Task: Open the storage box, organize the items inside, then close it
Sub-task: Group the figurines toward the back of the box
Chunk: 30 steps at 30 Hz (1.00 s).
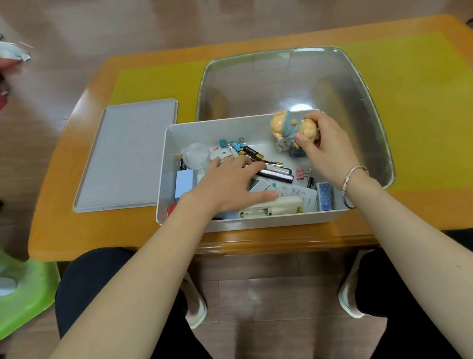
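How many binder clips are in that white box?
3 visible: two blue binder clips by the far wall, one pink binder clip near the right hand. More may be hidden.

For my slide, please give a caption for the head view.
Right hand holds a toy figure over the open storage box; left hand rests on items inside.

Matt white plastic storage box (163, 168) and lid (126, 154), glossy metal tray (284, 80) at 12 o'clock of it, glossy glazed figurine (286, 130), varnished wood table (97, 237), shiny metal bracelet (354, 177), green plastic stool (19, 287).
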Tool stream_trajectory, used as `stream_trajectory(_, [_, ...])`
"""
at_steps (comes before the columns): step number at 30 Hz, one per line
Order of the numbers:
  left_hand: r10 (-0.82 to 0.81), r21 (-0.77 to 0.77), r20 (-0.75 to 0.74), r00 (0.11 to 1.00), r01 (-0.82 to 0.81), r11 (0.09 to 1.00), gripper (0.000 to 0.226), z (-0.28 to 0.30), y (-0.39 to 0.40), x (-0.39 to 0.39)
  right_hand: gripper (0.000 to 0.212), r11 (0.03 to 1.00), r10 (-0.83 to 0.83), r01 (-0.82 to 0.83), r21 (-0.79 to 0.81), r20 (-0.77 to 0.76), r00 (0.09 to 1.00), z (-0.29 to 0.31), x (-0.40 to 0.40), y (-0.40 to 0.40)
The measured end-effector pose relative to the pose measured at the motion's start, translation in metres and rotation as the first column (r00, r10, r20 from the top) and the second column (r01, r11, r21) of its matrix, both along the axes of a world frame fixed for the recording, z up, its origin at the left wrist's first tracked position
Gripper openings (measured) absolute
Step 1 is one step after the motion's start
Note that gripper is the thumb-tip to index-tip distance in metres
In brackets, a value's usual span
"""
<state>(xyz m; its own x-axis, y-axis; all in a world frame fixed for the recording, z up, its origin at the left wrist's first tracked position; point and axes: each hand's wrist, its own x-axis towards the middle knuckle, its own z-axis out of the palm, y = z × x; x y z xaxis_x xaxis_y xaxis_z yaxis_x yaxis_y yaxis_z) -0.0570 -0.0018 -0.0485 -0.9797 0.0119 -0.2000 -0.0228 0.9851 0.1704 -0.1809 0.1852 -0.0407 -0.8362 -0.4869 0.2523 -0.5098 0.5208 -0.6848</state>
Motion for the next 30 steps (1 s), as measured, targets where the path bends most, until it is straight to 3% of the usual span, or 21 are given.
stream_trajectory(4, [-0.008,0.061,-0.007,1.0,0.009,0.998,0.093,0.007,-0.004,0.002,0.033,1.0,-0.006,0.006,-0.011,-0.006,1.0,0.0,0.0,0.0])
stream_trajectory(8, [-0.006,0.131,-0.115,0.993,0.021,0.991,0.075,0.008,0.001,-0.02,0.033,0.999,-0.015,0.015,-0.037,0.001,1.0,0.0,0.001,0.001])
stream_trajectory(10, [-0.016,0.107,-0.064,0.998,0.023,0.994,0.076,0.005,0.004,-0.036,0.033,0.999,-0.009,0.009,-0.047,-0.003,1.0,-0.001,0.001,0.0])
stream_trajectory(15, [-0.001,-0.028,0.224,0.975,0.007,1.0,0.093,-0.002,0.006,-0.06,0.031,0.999,-0.004,0.004,-0.036,-0.008,1.0,-0.002,0.0,0.0])
stream_trajectory(30, [0.0,-0.082,0.202,0.979,0.016,0.997,0.105,0.007,-0.013,-0.024,0.033,1.0,0.002,-0.002,-0.001,-0.013,1.0,-0.003,-0.003,0.0])
